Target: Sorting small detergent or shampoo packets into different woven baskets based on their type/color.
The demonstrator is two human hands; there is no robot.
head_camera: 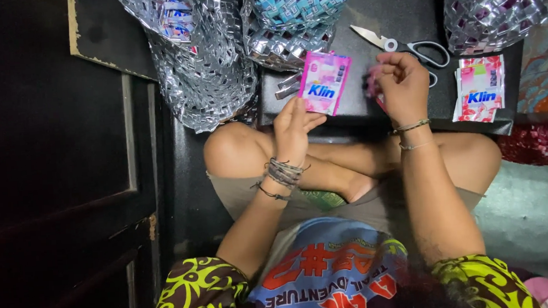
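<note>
Nearest us, our forearms reach out over crossed legs. Our left hand (294, 128) pinches the lower corner of a pink sachet (324, 82), which stands up and away from the fingers, long axis tilted slightly right. Our right hand (402, 86) is curled shut on a blurred pink piece, just beside the sachet. Scissors (407, 45) lie beyond it on the black board (398, 13).

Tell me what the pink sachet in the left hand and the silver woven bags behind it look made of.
The pink sachet, held by the left hand, looks like thin glossy plastic film: flat, printed, light glinting off it. The silver woven bags appear plaited from folded metallised wrapper strips: small mirror-bright facets in a basket-weave pattern, with bits of coloured print showing. Whether the strips are foil or foil-lined plastic cannot be told.
</note>
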